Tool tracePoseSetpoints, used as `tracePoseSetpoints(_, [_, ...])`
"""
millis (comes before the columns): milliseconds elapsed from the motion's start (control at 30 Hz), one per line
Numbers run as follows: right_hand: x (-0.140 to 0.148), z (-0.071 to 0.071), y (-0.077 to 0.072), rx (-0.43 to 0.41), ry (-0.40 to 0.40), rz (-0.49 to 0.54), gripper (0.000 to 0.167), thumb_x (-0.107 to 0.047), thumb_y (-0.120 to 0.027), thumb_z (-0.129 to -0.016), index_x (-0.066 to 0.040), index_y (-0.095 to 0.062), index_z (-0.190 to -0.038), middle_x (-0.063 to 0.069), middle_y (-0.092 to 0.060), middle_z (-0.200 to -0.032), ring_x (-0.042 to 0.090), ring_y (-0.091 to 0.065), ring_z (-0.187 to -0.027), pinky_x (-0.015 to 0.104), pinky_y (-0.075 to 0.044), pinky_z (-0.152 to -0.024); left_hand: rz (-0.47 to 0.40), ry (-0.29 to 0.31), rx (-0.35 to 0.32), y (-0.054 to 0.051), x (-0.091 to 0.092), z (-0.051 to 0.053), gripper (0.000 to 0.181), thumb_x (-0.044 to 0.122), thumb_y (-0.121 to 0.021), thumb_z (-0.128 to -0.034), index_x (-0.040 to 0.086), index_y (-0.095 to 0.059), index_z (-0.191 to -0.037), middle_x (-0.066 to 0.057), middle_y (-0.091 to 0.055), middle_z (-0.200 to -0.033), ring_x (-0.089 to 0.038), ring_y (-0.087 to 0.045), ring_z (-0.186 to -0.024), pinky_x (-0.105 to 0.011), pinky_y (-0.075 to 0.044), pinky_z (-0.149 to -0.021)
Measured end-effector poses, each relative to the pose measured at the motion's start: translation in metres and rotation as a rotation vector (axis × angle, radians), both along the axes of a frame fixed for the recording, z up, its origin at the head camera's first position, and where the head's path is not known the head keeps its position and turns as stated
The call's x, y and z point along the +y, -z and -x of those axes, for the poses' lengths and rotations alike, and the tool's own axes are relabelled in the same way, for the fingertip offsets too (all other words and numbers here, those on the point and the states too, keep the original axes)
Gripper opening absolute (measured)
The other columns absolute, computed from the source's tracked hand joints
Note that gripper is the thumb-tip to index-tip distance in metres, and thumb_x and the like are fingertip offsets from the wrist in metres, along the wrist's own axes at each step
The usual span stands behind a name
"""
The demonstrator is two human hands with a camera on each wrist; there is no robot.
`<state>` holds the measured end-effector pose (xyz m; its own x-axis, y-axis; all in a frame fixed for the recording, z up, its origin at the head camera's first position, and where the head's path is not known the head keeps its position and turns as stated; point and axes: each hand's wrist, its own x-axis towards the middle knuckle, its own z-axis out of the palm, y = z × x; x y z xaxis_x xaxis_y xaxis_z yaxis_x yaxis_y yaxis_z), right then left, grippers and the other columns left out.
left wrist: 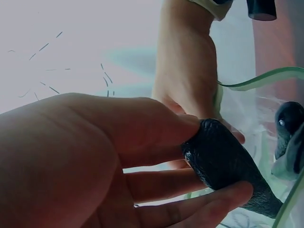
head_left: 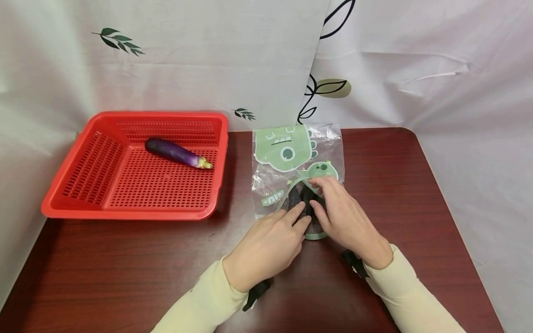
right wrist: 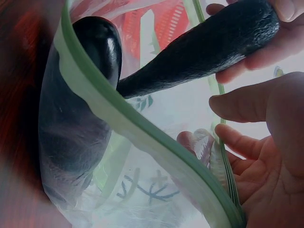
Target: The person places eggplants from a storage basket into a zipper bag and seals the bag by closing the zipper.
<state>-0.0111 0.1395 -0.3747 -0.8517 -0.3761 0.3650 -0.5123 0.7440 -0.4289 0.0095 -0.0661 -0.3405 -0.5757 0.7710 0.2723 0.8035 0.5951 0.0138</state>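
Note:
A clear zip bag point(head_left: 297, 148) with green cartoon prints lies on the table, its green-edged mouth spread toward me. My left hand point(head_left: 268, 243) holds a dark, wrinkled eggplant point(left wrist: 223, 152) between thumb and fingers. That eggplant's narrow end points into the mouth, as the right wrist view shows. Deeper in the bag rests a glossy, thicker dark eggplant point(right wrist: 76, 114), seen partly through the plastic. At the mouth's right side my right hand point(head_left: 350, 222) grips the green rim point(right wrist: 225, 175), with the thumb held apart from the fingers. Some right fingertips are hidden behind the plastic.
On the left stands a red plastic basket point(head_left: 166, 215) with perforated walls, holding a purple eggplant point(head_left: 176, 152). Both rest on a dark red wooden table point(head_left: 137, 273). White curtain-like sheets point(head_left: 200, 60) with leaf prints close off the back and sides.

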Motion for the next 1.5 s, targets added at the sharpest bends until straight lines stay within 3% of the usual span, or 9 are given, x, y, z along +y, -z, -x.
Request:
tracePoseSetpoints(467, [-0.001, 0.001, -0.001, -0.009, 0.003, -0.004, 0.044, -0.005, -0.066, -0.094, 0.001, -0.049, -0.134, 0.014, -0.056, -0.123, 0.026, -0.057, -0.107, 0.043, -0.051, -0.09, 0.016, -0.017, 0.034, 0.011, 0.005, 0.006, 0.033, 0.017, -0.068, -0.089, 0.009, -0.071, -0.121, -0.011, -0.064, -0.133, -0.024, -0.066, -0.094, -0.031, -0.055, -0.082])
tracePoseSetpoints(1100, [-0.001, 0.001, -0.002, -0.018, -0.001, 0.013, 0.042, -0.005, -0.064, -0.095, 0.0, -0.05, -0.134, 0.013, -0.056, -0.123, 0.025, -0.058, -0.11, 0.042, -0.051, -0.088, 0.033, -0.017, 0.008, 0.022, 0.011, 0.011, 0.034, 0.01, -0.065, -0.0926, 0.009, -0.068, -0.127, -0.01, -0.061, -0.134, -0.024, -0.063, -0.09, -0.032, -0.054, -0.081])
tracePoseSetpoints(1500, [-0.001, 0.001, -0.001, -0.026, 0.0, 0.009, 0.043, -0.006, -0.065, -0.095, 0.001, -0.05, -0.134, 0.013, -0.055, -0.123, 0.025, -0.057, -0.112, 0.042, -0.051, -0.088, 0.06, -0.034, 0.058, 0.032, 0.019, 0.011, 0.034, 0.011, -0.064, -0.0949, 0.008, -0.067, -0.129, -0.009, -0.061, -0.134, -0.022, -0.062, -0.086, -0.029, -0.054, -0.074])
